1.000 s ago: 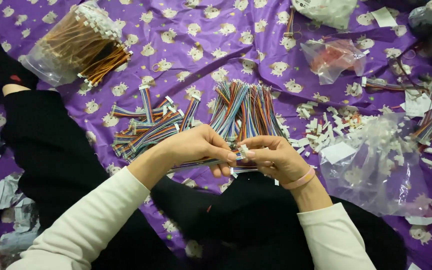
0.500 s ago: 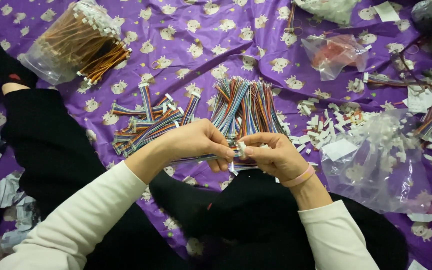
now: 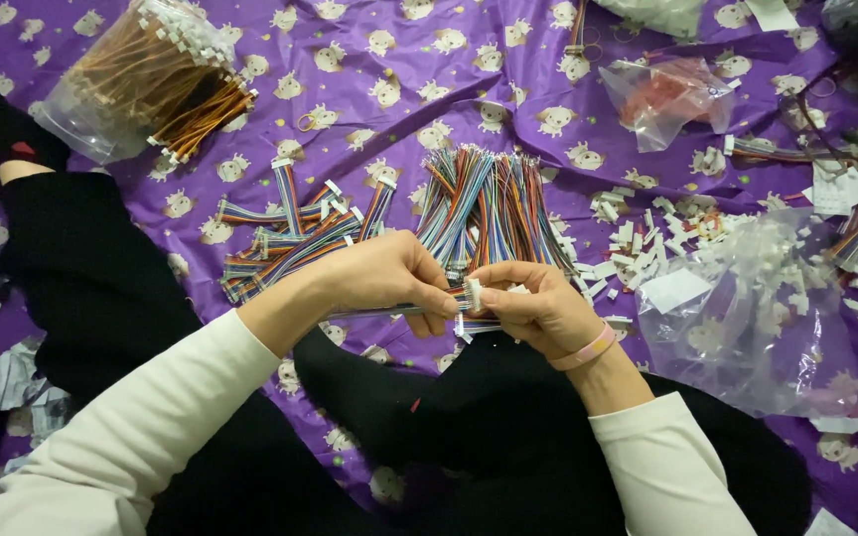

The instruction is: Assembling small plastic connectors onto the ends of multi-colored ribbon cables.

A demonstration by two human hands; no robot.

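While the person sat cross-legged on the purple patterned cloth (image 3: 508, 89) spread over the floor, both hands met just above the lap, and the thin flat ribbon of multicoloured wires (image 3: 389, 311) lay between them with its long axis running left to right. The left hand (image 3: 389, 278) was pinched shut on the ribbon's length, thumb and forefinger clamped on the wires a little short of their end. The right hand (image 3: 533, 303) was closed on the small white plastic connector (image 3: 472, 294) at that end, fingers curled together around it, so the connector sat at the meeting point of the two hands, touching the fingertips of both. Whether the wires were already seated in the connector could not be told. Neither hand was nearer; the piece lay directly between them, with the wire tail trailing away to the left under the left palm. Beyond the hands, a fanned bundle of multicoloured wire ribbons (image 3: 489, 203) lay on the cloth, a heap of loose white connectors (image 3: 647, 233) to its right, beside a clear plastic bag of connectors (image 3: 757, 298).
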